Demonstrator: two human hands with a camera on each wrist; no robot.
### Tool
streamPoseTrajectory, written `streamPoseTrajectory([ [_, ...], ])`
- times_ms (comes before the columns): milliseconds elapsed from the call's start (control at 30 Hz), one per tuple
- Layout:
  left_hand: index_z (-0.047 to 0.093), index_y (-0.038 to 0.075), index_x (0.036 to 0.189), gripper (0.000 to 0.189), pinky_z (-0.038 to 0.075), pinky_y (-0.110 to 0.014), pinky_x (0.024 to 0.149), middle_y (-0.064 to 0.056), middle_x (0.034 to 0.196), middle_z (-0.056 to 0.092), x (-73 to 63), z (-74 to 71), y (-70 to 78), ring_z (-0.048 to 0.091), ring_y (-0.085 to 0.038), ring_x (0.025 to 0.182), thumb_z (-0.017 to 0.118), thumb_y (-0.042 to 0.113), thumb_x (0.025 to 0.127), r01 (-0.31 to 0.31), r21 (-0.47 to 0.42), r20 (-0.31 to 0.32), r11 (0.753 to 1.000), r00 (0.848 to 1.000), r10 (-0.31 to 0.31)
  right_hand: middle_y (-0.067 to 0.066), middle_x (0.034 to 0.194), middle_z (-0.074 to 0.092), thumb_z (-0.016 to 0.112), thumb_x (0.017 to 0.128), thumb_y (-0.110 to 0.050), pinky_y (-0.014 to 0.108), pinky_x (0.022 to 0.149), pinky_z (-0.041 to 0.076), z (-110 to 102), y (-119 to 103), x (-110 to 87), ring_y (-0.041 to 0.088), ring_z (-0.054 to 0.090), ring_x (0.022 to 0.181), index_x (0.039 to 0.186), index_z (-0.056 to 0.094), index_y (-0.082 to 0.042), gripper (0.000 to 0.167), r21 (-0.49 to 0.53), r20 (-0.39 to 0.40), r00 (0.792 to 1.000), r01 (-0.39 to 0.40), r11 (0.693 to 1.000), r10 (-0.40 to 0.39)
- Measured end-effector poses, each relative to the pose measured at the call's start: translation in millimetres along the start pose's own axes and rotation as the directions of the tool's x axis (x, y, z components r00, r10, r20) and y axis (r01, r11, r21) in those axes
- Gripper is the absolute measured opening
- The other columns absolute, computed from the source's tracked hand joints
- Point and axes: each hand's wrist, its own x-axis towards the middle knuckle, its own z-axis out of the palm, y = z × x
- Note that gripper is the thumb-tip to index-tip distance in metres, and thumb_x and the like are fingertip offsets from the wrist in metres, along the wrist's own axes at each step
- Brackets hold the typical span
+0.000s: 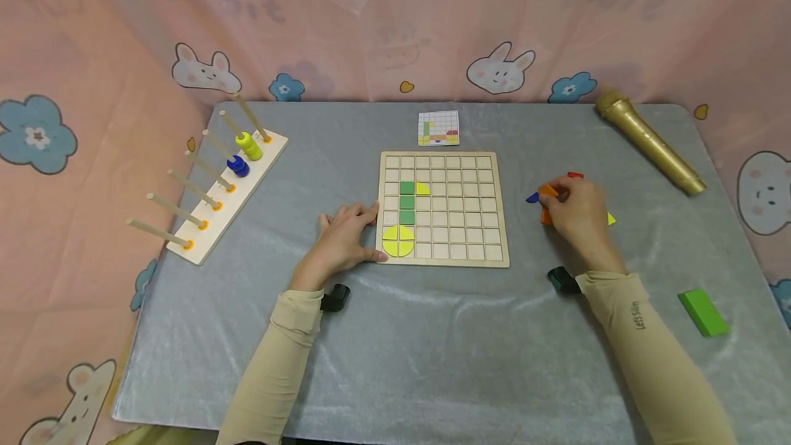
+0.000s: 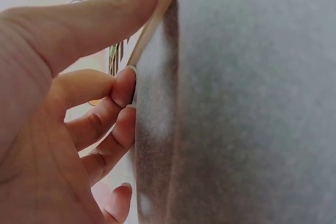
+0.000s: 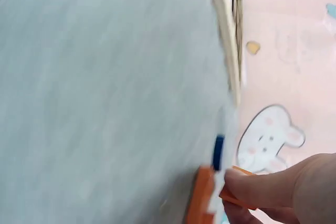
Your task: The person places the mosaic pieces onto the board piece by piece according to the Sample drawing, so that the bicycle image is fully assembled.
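A wooden grid board (image 1: pixel 457 211) lies mid-table. Three green square tiles (image 1: pixel 407 202) form a column on it, beside a yellow quarter-round tile (image 1: pixel 422 189), above a yellow disc (image 1: pixel 398 241) made of quarter pieces. My left hand (image 1: pixel 342 239) rests at the board's left side, thumb at the near corner and fingertips along the edge. To the right of the board, my right hand (image 1: pixel 577 215) pinches an orange tile (image 3: pixel 239 196) between thumb and fingers. Under and around it lie another orange tile (image 1: pixel 546 216), a blue piece (image 1: pixel 532 198), a red piece (image 1: pixel 575 174) and a yellow piece (image 1: pixel 611 218), partly hidden.
A small pattern card (image 1: pixel 439 128) lies behind the board. On the left stands a peg rack (image 1: pixel 228 204) with yellow-green and blue rings. A gold microphone (image 1: pixel 649 139) is at the back right, a green block (image 1: pixel 704 312) at the front right.
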Motion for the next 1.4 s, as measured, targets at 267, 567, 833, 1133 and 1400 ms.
streamPoseTrajectory([
  [267, 0.036, 0.015, 0.166, 0.103, 0.020, -0.050, 0.095, -0.007, 0.144, 0.059, -0.7, -0.2, 0.3, 0.047, -0.029, 0.126, 0.092, 0.036, 0.082, 0.001, -0.002, -0.001, 1.000, 1.000, -0.001, 0.030, 0.114, 0.071, 0.071, 0.099, -0.002, 0.038, 0.080, 0.041, 12.8, -41.4, -9.7, 0.040, 0.060, 0.096, 0.123, 0.074, 0.006, 0.025, 0.121, 0.011, 0.993, 0.114, 0.986, -0.116],
  [567, 0.037, 0.014, 0.166, 0.102, 0.019, -0.049, 0.094, -0.007, 0.143, 0.059, -1.8, -0.5, 0.5, 0.047, -0.029, 0.124, 0.092, 0.035, 0.083, -0.004, -0.008, -0.005, 1.000, 1.000, 0.003, 0.020, 0.099, 0.076, 0.081, 0.092, -0.002, 0.032, 0.076, 0.041, 36.4, -84.4, -26.5, 0.030, 0.061, 0.088, 0.108, 0.076, 0.001, 0.017, 0.274, 0.041, 0.967, 0.231, 0.934, -0.251],
  [833, 0.037, 0.014, 0.166, 0.101, 0.020, -0.050, 0.094, -0.008, 0.145, 0.059, -1.6, -0.2, -0.3, 0.047, -0.029, 0.124, 0.091, 0.035, 0.083, -0.001, -0.004, -0.007, 1.000, 1.000, 0.001, 0.012, 0.093, 0.072, 0.081, 0.094, -0.009, 0.029, 0.071, 0.040, 56.0, -111.4, -37.5, 0.023, 0.056, 0.084, 0.104, 0.081, -0.007, 0.010, 0.288, 0.183, 0.954, 0.178, 0.941, -0.236],
  [1133, 0.037, 0.014, 0.166, 0.102, 0.020, -0.050, 0.095, -0.008, 0.145, 0.059, -1.5, -0.7, 0.2, 0.046, -0.029, 0.125, 0.091, 0.036, 0.083, 0.002, 0.003, 0.003, 1.000, 1.000, -0.002, 0.009, 0.091, 0.077, 0.083, 0.091, -0.008, 0.038, 0.082, 0.051, 76.1, -122.2, -40.8, 0.021, 0.061, 0.082, 0.100, 0.082, -0.008, 0.009, 0.306, 0.285, 0.923, 0.169, 0.937, -0.260],
  [1400, 0.037, 0.015, 0.166, 0.102, 0.020, -0.049, 0.094, -0.006, 0.140, 0.060, -0.5, -0.2, 0.3, 0.047, -0.029, 0.123, 0.091, 0.037, 0.083, 0.002, 0.001, 0.000, 1.000, 1.000, -0.002, 0.008, 0.093, 0.077, 0.085, 0.090, -0.009, 0.034, 0.077, 0.043, 81.3, -123.1, -41.7, 0.024, 0.056, 0.086, 0.100, 0.085, -0.009, 0.010, 0.278, 0.292, 0.911, 0.212, 0.937, -0.292],
])
